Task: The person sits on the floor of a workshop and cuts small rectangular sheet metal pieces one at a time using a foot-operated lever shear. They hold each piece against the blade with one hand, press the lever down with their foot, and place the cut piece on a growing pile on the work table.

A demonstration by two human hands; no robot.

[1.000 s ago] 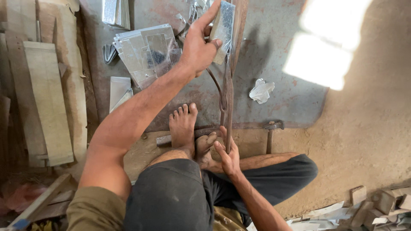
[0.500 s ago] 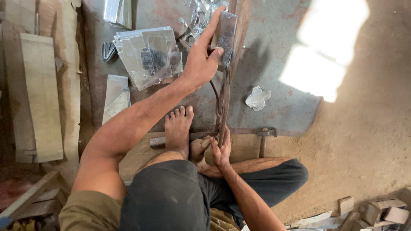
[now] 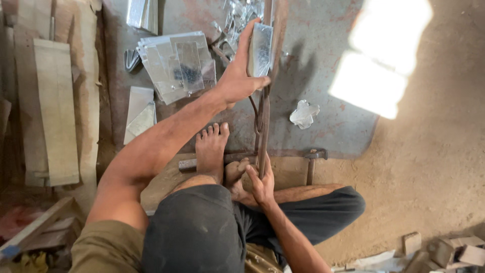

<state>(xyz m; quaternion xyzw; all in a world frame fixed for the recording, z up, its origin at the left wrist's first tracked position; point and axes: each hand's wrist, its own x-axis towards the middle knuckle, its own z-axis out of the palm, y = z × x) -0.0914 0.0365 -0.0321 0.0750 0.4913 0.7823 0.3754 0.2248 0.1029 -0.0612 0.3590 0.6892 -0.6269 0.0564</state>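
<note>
My left hand (image 3: 237, 81) is stretched forward and grips a small shiny metal sheet piece (image 3: 261, 49), held against the blades of long rusty shears (image 3: 263, 121). My right hand (image 3: 261, 183) is closed around the shears' lower handle, close to my bare feet (image 3: 212, 146). The shears run from near my feet up to the top of the view. Beyond the left hand lies a heap of metal offcuts (image 3: 237, 17).
A stack of cut metal sheets (image 3: 174, 63) lies on the grey floor plate (image 3: 323, 76) at left. More sheets (image 3: 139, 114) lie below it. Wooden planks (image 3: 55, 111) line the left side. A hammer (image 3: 311, 164) and crumpled white scrap (image 3: 304, 114) lie right. Bright sunlight patch upper right.
My left hand has kept hold of the metal piece and shifted it slightly along the shears. The right hand stays on the handle.
</note>
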